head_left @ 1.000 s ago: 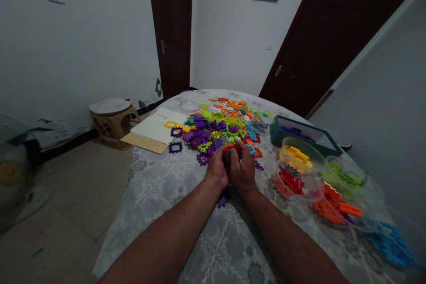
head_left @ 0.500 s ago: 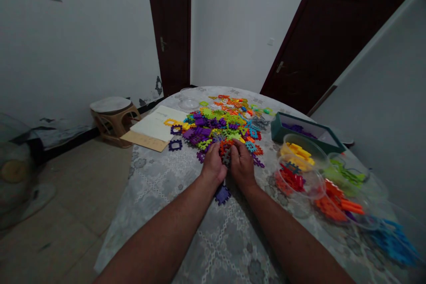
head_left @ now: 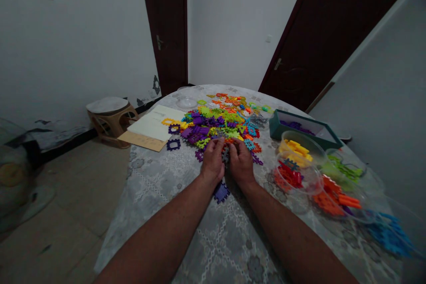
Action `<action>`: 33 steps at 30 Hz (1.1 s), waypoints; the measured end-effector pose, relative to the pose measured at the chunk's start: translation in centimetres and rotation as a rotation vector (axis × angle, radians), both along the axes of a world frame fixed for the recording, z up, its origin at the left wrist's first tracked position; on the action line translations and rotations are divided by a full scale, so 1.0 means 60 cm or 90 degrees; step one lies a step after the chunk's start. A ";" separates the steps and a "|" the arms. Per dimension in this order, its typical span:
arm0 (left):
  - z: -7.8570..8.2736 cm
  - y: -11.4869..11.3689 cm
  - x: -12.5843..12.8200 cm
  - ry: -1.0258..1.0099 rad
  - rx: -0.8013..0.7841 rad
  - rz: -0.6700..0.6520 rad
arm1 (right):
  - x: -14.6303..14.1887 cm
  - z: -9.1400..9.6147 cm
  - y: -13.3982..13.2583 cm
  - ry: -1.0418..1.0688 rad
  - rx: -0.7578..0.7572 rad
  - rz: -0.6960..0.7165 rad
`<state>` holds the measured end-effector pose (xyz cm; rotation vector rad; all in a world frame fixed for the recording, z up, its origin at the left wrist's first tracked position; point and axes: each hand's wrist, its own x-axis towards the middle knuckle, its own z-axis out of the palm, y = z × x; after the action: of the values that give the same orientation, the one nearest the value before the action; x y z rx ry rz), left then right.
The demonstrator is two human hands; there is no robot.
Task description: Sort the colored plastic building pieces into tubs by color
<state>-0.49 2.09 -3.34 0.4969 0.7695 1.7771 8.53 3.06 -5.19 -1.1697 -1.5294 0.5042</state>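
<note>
My left hand (head_left: 213,159) and my right hand (head_left: 241,162) are close together at the near edge of a heap of colourful notched plastic building pieces (head_left: 213,124). Between them shows a grey notched building piece (head_left: 225,155), with the fingers of both hands closed on it. Some orange (head_left: 229,141) shows just beyond the fingertips; whether it is joined to the grey one I cannot tell. On the cloth below my left wrist lies a dark blue-purple toothed building piece (head_left: 221,192). Fingers partly hide the held piece.
Clear tubs to the right hold yellow pieces (head_left: 296,151), red pieces (head_left: 289,177), orange pieces (head_left: 333,199) and green pieces (head_left: 346,166). Behind them stands a dark green box (head_left: 274,128). Paper sheets (head_left: 151,122) lie left of the heap. A stool (head_left: 109,120) stands beside the table.
The view has shifted slightly. Both hands stay together at the grey building piece, with less orange showing between the fingers than before.
</note>
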 end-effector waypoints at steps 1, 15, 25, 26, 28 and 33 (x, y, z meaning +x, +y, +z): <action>0.000 0.000 0.000 0.016 -0.006 0.001 | 0.000 0.001 0.000 0.000 -0.001 0.002; 0.005 0.019 -0.024 -0.017 -0.064 -0.010 | -0.014 0.043 -0.020 -0.218 0.002 -0.098; 0.013 0.012 -0.025 0.022 -0.085 -0.039 | 0.008 0.099 -0.039 -0.051 -0.054 0.049; 0.014 0.011 -0.025 0.022 -0.089 -0.039 | 0.012 0.102 -0.036 -0.028 -0.063 0.061; 0.018 0.009 -0.025 0.021 -0.101 -0.040 | 0.021 0.108 -0.026 0.006 -0.096 0.078; 0.028 0.001 -0.028 0.035 -0.127 -0.075 | 0.053 0.141 0.040 -0.017 -0.207 0.111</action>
<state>-2.17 2.16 -1.67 0.4500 0.9258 1.5642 11.68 5.45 3.29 -1.2980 -1.6202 0.8832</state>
